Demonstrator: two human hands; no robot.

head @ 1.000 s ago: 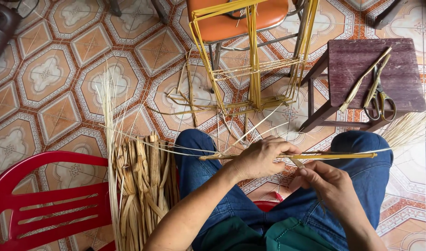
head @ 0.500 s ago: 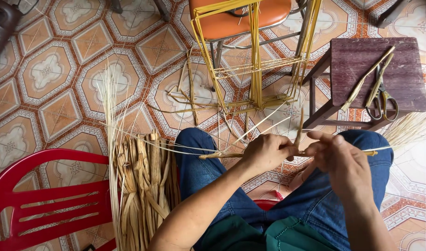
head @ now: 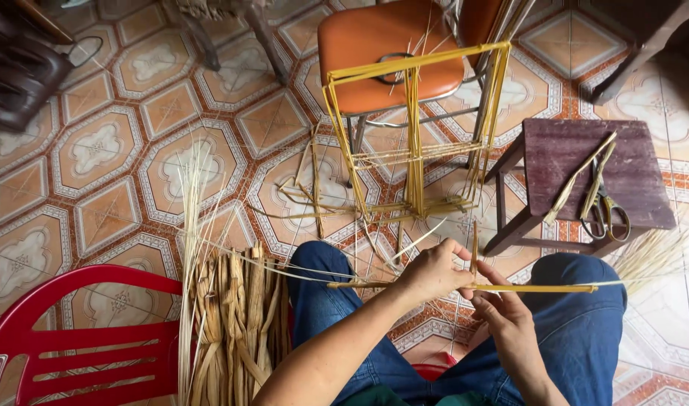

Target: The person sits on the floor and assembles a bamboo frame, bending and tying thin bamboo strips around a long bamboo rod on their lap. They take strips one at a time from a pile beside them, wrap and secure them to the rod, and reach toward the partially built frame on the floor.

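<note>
My left hand (head: 432, 272) grips a long thin yellow bamboo stick (head: 540, 288) that lies crosswise over my knees. My right hand (head: 506, 317) pinches the same stick just beside it, fingers closed around the joint where a short upright stick (head: 474, 252) stands. Pale thin fibre strands (head: 284, 263) trail left from my hands. Ahead on the tiled floor stands a yellow bamboo box frame (head: 416, 143), leaning against an orange stool (head: 386, 49).
A small dark wooden stool (head: 585, 169) at the right carries scissors (head: 606, 210) and a few sticks. A bundle of dried flat leaves (head: 235, 323) lies by my left knee, next to a red plastic chair (head: 74, 338). Loose straw (head: 649, 256) sits at the right.
My head has lifted, so the frame and orange stool show more fully. My right hand has slid back toward my left, and a short stick now stands upright at the joint.
</note>
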